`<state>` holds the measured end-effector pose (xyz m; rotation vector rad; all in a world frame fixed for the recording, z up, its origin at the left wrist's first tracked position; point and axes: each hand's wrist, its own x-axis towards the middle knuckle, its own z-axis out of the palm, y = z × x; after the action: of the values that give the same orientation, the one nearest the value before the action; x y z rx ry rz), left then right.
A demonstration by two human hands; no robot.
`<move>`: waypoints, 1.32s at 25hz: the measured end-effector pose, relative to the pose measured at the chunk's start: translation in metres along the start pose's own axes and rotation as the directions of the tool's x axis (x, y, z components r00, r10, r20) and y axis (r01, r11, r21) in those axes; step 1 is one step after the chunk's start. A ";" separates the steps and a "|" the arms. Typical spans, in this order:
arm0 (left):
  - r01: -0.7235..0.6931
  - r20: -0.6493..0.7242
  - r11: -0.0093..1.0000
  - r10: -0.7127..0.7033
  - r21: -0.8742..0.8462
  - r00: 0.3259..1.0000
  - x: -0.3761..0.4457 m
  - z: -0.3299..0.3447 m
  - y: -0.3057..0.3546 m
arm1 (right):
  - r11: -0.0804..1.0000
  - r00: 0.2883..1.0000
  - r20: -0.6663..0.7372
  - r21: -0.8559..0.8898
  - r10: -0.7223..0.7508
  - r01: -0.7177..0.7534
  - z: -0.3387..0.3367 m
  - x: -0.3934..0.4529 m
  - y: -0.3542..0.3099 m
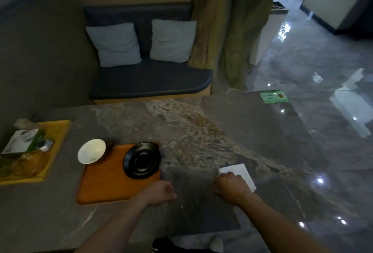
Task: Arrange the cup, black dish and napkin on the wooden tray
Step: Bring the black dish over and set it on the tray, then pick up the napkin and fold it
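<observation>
Table [232, 131]: grey marbled stone top that carries everything, with a green card [274, 96] lying flat near its far right corner.
Bench [151, 83]: dark padded seat beyond the table, with two pale cushions [141, 43] leaning against its back.
Wooden tray [105, 182]: orange-brown, flat on the table, left of centre; its near half is bare.
Yellow tray [58, 135]: at the table's left edge, well apart from the wooden tray, crowded with a box, glassware and other small items too blurred to name.
Black dish [142, 159]: round and glossy, resting on the far right corner of the wooden tray, its rim reaching the tray's right edge.
Napkin [240, 174]: white folded square, flat on the table to the right of the wooden tray, well apart from it.
Cup [91, 151]: white, open side up, at the far left corner of the wooden tray and overhanging its edge.
Right hand [232, 187]: palm down, fingers pressed on the near left part of the napkin; whether the grip pinches it I cannot tell.
Left hand [159, 191]: just beside the wooden tray's near right corner, fingers loosely curled together, grip holding nothing.
</observation>
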<state>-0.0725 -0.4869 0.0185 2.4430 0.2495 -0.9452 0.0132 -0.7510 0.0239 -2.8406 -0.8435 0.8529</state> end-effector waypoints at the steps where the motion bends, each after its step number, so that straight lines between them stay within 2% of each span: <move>1: -0.006 -0.001 1.000 0.006 0.027 1.000 0.004 0.000 0.009 | 1.000 1.000 0.010 -0.010 0.011 -0.011 0.000 -0.005 0.011; 4: -0.029 0.017 0.990 0.027 0.135 0.999 0.020 0.002 0.041 | 0.997 0.998 0.031 0.037 0.061 -0.062 0.000 -0.025 0.051; 10: -0.106 0.082 0.965 0.089 0.242 0.993 0.056 0.000 0.084 | 0.989 0.990 0.034 0.056 0.138 -0.140 0.003 -0.040 0.101; 17: -0.167 0.149 0.954 0.133 0.247 0.980 0.097 -0.003 0.121 | 0.984 0.982 0.076 0.038 0.173 -0.176 -0.002 -0.022 0.122; 23: -0.177 0.070 0.959 0.165 0.220 0.984 0.116 0.001 0.142 | 0.976 0.976 0.111 0.085 0.189 -0.199 -0.001 0.007 0.117; 27: -0.110 0.032 0.951 0.105 0.289 0.994 0.123 0.009 0.152 | 0.974 0.972 0.119 0.080 0.204 -0.214 0.005 0.026 0.117; 30: -0.105 0.050 0.968 0.096 0.229 0.994 0.129 0.015 0.155 | 0.977 0.970 0.145 0.061 0.194 -0.205 0.009 0.036 0.122; 33: -0.077 0.013 0.972 0.076 0.224 0.997 0.135 0.020 0.157 | 0.976 0.969 0.133 0.039 0.208 -0.215 0.013 0.040 0.124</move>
<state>0.0692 -0.6329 -0.0233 2.6336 0.0474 -0.9910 0.0949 -0.8362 -0.0319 -2.8911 -0.5246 1.0750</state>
